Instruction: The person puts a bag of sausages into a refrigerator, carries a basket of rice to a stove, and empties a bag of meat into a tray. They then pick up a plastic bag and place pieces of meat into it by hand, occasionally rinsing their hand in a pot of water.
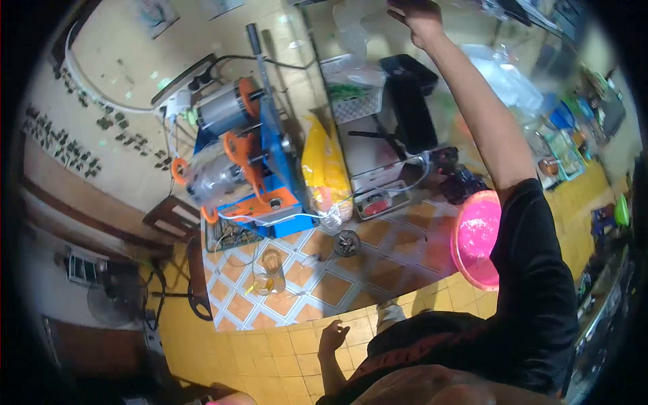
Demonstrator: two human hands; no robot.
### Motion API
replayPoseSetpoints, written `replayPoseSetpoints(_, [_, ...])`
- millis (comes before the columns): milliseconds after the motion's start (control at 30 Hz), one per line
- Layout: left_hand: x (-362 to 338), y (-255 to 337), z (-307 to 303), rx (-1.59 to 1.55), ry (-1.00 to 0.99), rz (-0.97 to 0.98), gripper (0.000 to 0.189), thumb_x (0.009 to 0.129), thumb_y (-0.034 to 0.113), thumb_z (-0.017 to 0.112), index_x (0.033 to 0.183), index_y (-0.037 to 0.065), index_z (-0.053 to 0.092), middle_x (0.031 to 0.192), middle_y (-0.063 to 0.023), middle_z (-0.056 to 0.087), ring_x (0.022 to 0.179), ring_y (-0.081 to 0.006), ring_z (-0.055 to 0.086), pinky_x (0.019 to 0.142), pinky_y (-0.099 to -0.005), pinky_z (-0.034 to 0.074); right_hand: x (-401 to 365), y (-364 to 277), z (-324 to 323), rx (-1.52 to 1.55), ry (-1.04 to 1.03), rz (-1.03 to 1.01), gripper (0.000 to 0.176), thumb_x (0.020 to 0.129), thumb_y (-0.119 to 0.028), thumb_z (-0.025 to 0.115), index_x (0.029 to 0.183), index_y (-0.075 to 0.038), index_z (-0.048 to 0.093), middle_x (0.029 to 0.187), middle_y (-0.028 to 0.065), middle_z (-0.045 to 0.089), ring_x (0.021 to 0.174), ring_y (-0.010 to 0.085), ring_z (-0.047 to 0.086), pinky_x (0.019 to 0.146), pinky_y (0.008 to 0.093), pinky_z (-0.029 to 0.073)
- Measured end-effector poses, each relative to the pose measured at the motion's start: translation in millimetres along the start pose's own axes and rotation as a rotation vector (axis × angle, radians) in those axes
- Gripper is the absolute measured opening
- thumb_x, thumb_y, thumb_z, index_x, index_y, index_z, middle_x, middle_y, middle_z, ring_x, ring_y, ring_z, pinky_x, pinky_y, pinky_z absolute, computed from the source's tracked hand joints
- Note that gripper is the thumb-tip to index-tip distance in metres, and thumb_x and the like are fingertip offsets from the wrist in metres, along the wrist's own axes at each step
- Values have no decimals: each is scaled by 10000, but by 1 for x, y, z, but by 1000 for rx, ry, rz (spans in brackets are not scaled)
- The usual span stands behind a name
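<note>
My right hand [420, 17] is stretched far out at the top edge of the view, near clear plastic bags [354, 23]. Its fingers are partly cut off by the frame, so I cannot tell whether it holds anything. My left hand [333, 337] hangs low beside my body over the yellow floor tiles, fingers apart and holding nothing. A blue and orange machine [250, 155] stands on the tiled counter [378, 263], which lies between the two hands. A yellow bag [322, 162] leans next to the machine.
A pink basin [476, 236] sits by my right shoulder. A white basket [351, 94] and a black tray [412, 101] lie under my right arm. A glass [270, 266] and a small round metal piece [347, 243] stand on the counter. A fan [111, 304] is at the left.
</note>
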State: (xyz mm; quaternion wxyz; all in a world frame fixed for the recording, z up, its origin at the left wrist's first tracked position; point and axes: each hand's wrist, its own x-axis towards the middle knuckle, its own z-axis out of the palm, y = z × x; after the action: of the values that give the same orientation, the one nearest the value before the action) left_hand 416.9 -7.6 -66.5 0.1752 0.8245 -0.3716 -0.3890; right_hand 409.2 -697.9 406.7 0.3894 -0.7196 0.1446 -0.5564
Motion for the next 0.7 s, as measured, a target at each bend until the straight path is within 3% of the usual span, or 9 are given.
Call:
replayPoseSetpoints(67, [-1, 69, -43, -129, -65, -48, 525, 816, 391, 680, 1171, 22, 562, 918, -170, 680, 877, -296, 663, 772, -377, 518, -36, -43, -26, 346, 343, 134, 226, 954, -148, 416, 1068, -18, 561, 908, 133, 622, 781, 225, 612, 618, 299, 519])
replayPoseSetpoints(100, [9, 70, -41, -223, -72, 63, 481, 832, 364, 670, 1146, 13, 573, 873, -170, 676, 828, -291, 666, 756, -380, 516, -53, -51, -50, 323, 368, 127, 226, 954, -148, 416, 1068, -18, 561, 908, 133, 622, 781, 225, 612, 618, 299, 519])
replayPoseSetpoints(167, [14, 111, -59, -227, -79, 216, 456, 839, 347, 666, 1137, 13, 577, 865, -172, 676, 817, -291, 668, 745, -378, 519, -90, -67, -112, 540, 259, 171, 386, 845, -35, 598, 1222, -47, 516, 1029, 88, 598, 1005, 226, 587, 908, 444, 487])
replayPoseSetpoints(267, [32, 164, -64, -150, -85, 390, 392, 849, 280, 662, 1126, 14, 583, 837, -175, 675, 798, -286, 675, 702, -367, 529, -166, -108, -167, 566, 405, 108, 475, 811, 1, 603, 1269, -63, 491, 911, 70, 624, 906, 220, 618, 866, 444, 508])
replayPoseSetpoints(400, [38, 229, -53, -246, -189, 486, 346, 847, 188, 657, 1138, 17, 583, 845, -166, 674, 800, -262, 671, 727, -350, 524, -251, -146, -257, 534, 317, 118, 540, 816, 88, 593, 1297, -97, 430, 784, 34, 564, 856, 167, 607, 858, 388, 521])
replayPoseSetpoints(467, [30, 281, -49, -246, -245, 565, 286, 854, 147, 644, 1094, 3, 586, 844, -104, 663, 791, -195, 647, 752, -314, 507, -297, -147, -307, 490, 216, 113, 479, 832, 60, 590, 1269, -78, 449, 862, 39, 599, 882, 173, 609, 858, 376, 518])
replayPoseSetpoints(567, [17, 356, -28, -314, -398, 642, 221, 868, 110, 626, 1057, 2, 581, 815, -44, 609, 772, -121, 584, 744, -271, 482, -355, -182, -337, 331, 310, 125, 404, 835, 69, 587, 1207, -55, 495, 929, 55, 627, 887, 160, 616, 842, 344, 522])
replayPoseSetpoints(633, [22, 387, 20, -587, -477, 832, 212, 873, 105, 630, 1053, 12, 566, 825, -10, 564, 742, -92, 533, 713, -243, 459, -398, -198, -365, 200, 362, 162, 350, 807, 100, 604, 1121, -50, 573, 987, 70, 626, 898, 150, 609, 806, 311, 520])
replayPoseSetpoints(700, [-31, 471, 31, -644, -372, 868, 225, 873, 106, 639, 1071, 34, 560, 866, -9, 549, 775, -95, 526, 713, -238, 450, -442, -220, -388, -67, 315, 143, 332, 791, 113, 613, 1080, -49, 599, 1017, 71, 617, 913, 147, 597, 784, 293, 509])
